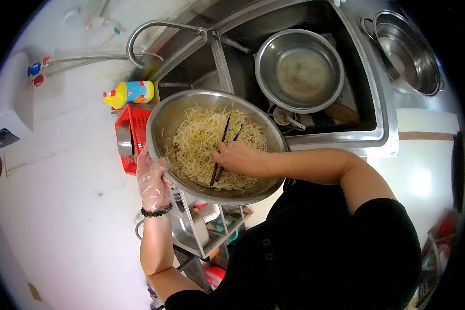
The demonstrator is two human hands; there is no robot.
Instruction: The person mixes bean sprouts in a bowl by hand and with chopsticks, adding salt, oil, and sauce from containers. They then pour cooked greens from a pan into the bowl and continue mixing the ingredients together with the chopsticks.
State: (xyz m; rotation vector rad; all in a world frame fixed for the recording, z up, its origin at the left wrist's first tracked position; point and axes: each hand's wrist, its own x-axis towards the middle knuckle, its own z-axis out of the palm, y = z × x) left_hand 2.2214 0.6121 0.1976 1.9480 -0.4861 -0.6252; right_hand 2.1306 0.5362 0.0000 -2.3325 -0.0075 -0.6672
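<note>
A wide steel basin (163, 111) full of bean sprouts (196, 139) is in front of me, partly over the near edge of the sink. My left hand (153, 183), in a clear plastic glove with a dark bead bracelet at the wrist, grips the basin's left rim. Inside the basin, my right hand (237, 157) is closed round a pair of dark chopsticks (226, 128). Their ends stick out above and below the fist and lie among the sprouts. Part of the sprouts is hidden under the right hand and forearm.
In the sink (364, 67) sits a steel bowl (299, 70) holding cloudy liquid, with a small white-handled item (289, 119) beside it. A steel pot (405, 51) stands at the right. Left are a curved faucet (134, 44), a yellow detergent bottle (129, 94) and a red basket (139, 121).
</note>
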